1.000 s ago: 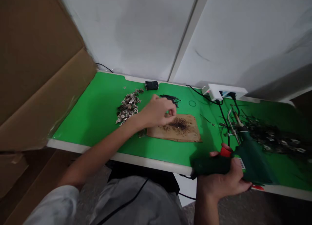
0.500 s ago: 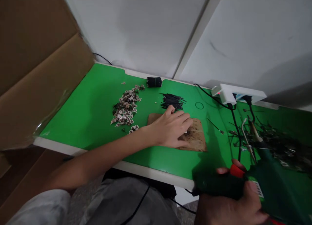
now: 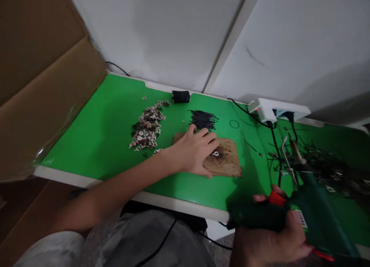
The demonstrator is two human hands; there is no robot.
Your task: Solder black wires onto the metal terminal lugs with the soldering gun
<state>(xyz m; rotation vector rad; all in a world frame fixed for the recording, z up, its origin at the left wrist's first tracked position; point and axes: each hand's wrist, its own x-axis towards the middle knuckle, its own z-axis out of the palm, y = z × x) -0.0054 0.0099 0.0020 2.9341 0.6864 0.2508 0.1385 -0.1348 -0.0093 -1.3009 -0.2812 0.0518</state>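
Observation:
My left hand (image 3: 195, 149) lies over the left part of a brown, scorched board (image 3: 228, 164), its fingers apart and slightly curled, with nothing visible in them. Just right of its fingertips, a small white metal-looking part (image 3: 216, 154) rests on the dark burnt patch. Beyond the fingers is a loose bundle of short black wires (image 3: 202, 119). My right hand (image 3: 277, 240) is wrapped round the handle of a dark green soldering gun (image 3: 318, 209) with a red trigger. The gun's tip points away over the right side of the table.
A heap of small metal parts (image 3: 147, 128) covers the green mat (image 3: 95, 116) left of the board. Behind stands a tied black wire roll (image 3: 180, 97). A white power strip (image 3: 280, 109) with plugs and tangled wired pieces (image 3: 326, 163) lie right. A cardboard box (image 3: 52, 105) borders the left.
My left hand has drawn back to the left across the board, uncovering the small white part. The soldering gun stays in my right hand. The view has shifted slightly.

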